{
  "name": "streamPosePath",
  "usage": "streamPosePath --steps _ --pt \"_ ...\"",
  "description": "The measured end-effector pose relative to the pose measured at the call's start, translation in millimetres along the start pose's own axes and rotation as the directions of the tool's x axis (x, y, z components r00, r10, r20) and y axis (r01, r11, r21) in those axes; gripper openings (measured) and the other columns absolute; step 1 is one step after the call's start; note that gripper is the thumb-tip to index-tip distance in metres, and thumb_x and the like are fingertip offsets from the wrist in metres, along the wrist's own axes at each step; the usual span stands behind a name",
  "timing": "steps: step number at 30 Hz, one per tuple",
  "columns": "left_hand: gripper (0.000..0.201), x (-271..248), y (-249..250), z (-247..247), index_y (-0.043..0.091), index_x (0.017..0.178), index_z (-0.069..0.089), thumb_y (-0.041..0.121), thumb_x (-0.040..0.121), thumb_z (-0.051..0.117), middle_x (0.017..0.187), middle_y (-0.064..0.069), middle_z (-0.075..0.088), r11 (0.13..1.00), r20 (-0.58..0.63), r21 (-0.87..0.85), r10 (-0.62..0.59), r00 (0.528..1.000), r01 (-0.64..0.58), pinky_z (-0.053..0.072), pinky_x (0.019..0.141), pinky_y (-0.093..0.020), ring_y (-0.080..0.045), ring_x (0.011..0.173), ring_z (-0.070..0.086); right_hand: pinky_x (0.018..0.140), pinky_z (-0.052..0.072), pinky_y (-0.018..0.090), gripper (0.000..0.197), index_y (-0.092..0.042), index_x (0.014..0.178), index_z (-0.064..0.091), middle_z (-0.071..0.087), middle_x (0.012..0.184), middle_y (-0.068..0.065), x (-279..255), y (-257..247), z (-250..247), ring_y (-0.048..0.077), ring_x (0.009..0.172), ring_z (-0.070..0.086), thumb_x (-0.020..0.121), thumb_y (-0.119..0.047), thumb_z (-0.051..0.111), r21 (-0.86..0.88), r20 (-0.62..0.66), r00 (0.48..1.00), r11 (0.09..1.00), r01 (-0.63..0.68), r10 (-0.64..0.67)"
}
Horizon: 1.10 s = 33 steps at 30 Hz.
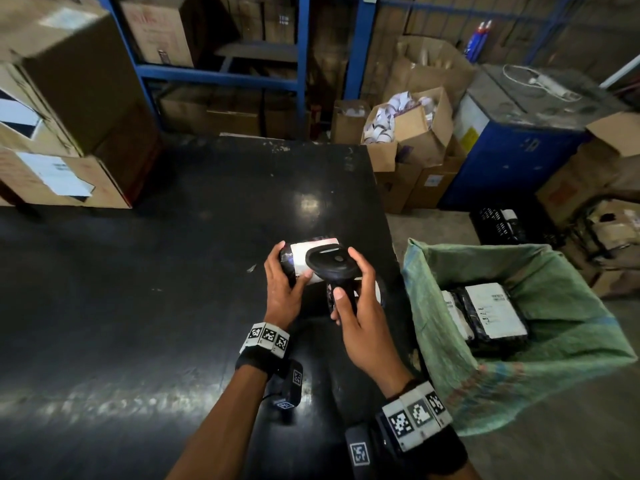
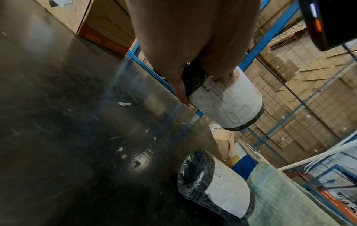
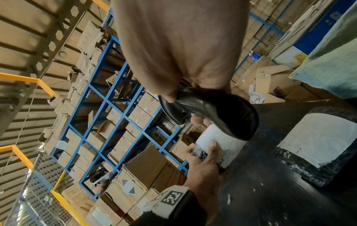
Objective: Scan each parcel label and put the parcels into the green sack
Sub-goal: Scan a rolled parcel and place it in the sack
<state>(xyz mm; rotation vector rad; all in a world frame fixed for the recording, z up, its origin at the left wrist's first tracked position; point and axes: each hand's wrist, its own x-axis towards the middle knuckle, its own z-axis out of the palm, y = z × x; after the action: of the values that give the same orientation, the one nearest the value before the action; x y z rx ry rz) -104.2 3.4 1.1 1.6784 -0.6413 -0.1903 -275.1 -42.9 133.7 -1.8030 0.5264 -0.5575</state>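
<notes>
My left hand [image 1: 284, 284] grips a black-wrapped parcel [image 1: 302, 253] with a white label, lifted a little above the black table [image 1: 138, 271]. The same parcel [image 2: 228, 104] hangs from that hand [image 2: 193, 45] in the left wrist view. My right hand [image 1: 356, 306] holds a black handheld scanner [image 1: 332, 263] by its handle, with the head right over the label. A second labelled parcel [image 2: 216, 188] lies on the table near its right edge, mostly hidden under my right hand in the head view. The green sack [image 1: 571, 344] stands open to the right, with parcels [image 1: 491, 313] inside.
Cardboard boxes [image 1: 62, 109] are stacked on the table's far left. Blue shelving [image 1: 221, 74] with cartons stands behind. Open boxes [image 1: 408, 129], a blue cabinet [image 1: 512, 164] and a black crate [image 1: 498, 225] crowd the floor beyond the sack.
</notes>
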Motion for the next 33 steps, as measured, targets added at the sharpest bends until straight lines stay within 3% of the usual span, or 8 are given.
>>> streamPosePath --steps 3,7,12,19,23,26,30,33 --pt "0.079 1 -1 0 0.002 0.151 0.032 0.019 0.088 0.075 0.152 -0.018 0.037 1.000 -0.003 0.003 0.006 1.000 -0.006 0.027 0.110 -0.003 -0.026 0.137 0.043 0.072 0.050 0.011 0.055 -0.043 0.148 0.022 0.054 0.135 0.014 -1 0 -1 0.012 0.100 0.055 0.103 -0.022 0.046 0.001 0.007 1.000 1.000 0.000 0.000" --pt "0.085 1 1 -2 0.005 0.151 0.032 0.044 0.084 0.067 0.151 -0.016 0.038 1.000 -0.017 0.003 0.013 1.000 -0.013 0.031 0.114 -0.013 -0.025 0.136 0.044 0.072 0.049 0.010 0.056 -0.042 0.149 0.021 0.054 0.135 0.015 -2 0 -2 0.013 0.102 0.054 0.103 -0.022 0.045 -0.003 0.008 1.000 1.000 -0.003 0.003" --pt "0.085 -2 -1 -4 0.010 0.152 0.031 0.046 0.084 0.065 0.151 -0.014 0.038 1.000 -0.026 0.018 -0.009 1.000 0.009 0.038 0.117 -0.037 -0.028 0.137 0.045 0.072 0.049 0.008 0.057 -0.040 0.151 0.021 0.054 0.136 0.016 -4 3 -1 0.014 0.104 0.054 0.103 -0.020 0.045 0.001 0.011 1.000 1.000 -0.001 0.001" --pt "0.076 -4 -1 -5 0.005 0.152 0.032 0.010 0.090 0.076 0.149 -0.018 0.040 0.998 -0.030 0.052 -0.029 0.999 0.031 0.034 0.115 -0.024 -0.029 0.134 0.045 0.072 0.046 0.003 0.061 -0.038 0.155 0.014 0.048 0.143 0.018 -5 13 0 0.015 0.106 0.052 0.103 -0.025 0.044 -0.022 -0.001 1.000 1.000 -0.009 0.009" --pt "0.080 -7 -2 -5 0.009 0.152 0.030 0.031 0.089 0.074 0.148 -0.018 0.041 0.998 -0.017 0.025 -0.061 0.998 0.061 0.039 0.117 -0.042 -0.027 0.134 0.046 0.072 0.046 0.002 0.060 -0.037 0.155 0.016 0.047 0.147 0.009 -5 17 -1 0.021 0.106 0.057 0.103 -0.023 0.044 -0.016 -0.013 1.000 1.000 -0.021 0.020" --pt "0.086 -11 -7 -6 0.012 0.153 0.030 0.048 0.084 0.067 0.148 -0.017 0.040 0.996 -0.034 0.014 -0.084 0.996 0.085 0.041 0.117 -0.047 -0.029 0.135 0.048 0.072 0.045 0.001 0.060 -0.036 0.155 0.017 0.047 0.147 0.006 -8 21 -5 0.019 0.104 0.056 0.103 -0.019 0.044 -0.007 -0.024 0.999 0.999 -0.048 0.048" --pt "0.081 -16 -11 -9 0.010 0.152 0.032 0.036 0.086 0.071 0.149 -0.016 0.039 0.994 -0.036 0.027 -0.100 0.994 0.101 0.038 0.118 -0.048 -0.027 0.136 0.047 0.072 0.046 0.002 0.061 -0.039 0.154 0.017 0.039 0.154 -0.005 -17 39 -14 0.032 0.108 0.062 0.103 -0.020 0.044 -0.049 -0.052 0.994 0.994 -0.096 0.094" --pt "0.081 -23 -18 -13 0.008 0.152 0.032 0.035 0.085 0.071 0.150 -0.016 0.039 0.993 -0.036 0.038 -0.111 0.993 0.112 0.037 0.119 -0.050 -0.029 0.138 0.045 0.072 0.048 0.004 0.060 -0.042 0.153 0.018 0.038 0.154 -0.008 -29 64 -20 0.032 0.108 0.064 0.103 -0.022 0.045 -0.076 -0.074 0.988 0.987 -0.141 0.136"
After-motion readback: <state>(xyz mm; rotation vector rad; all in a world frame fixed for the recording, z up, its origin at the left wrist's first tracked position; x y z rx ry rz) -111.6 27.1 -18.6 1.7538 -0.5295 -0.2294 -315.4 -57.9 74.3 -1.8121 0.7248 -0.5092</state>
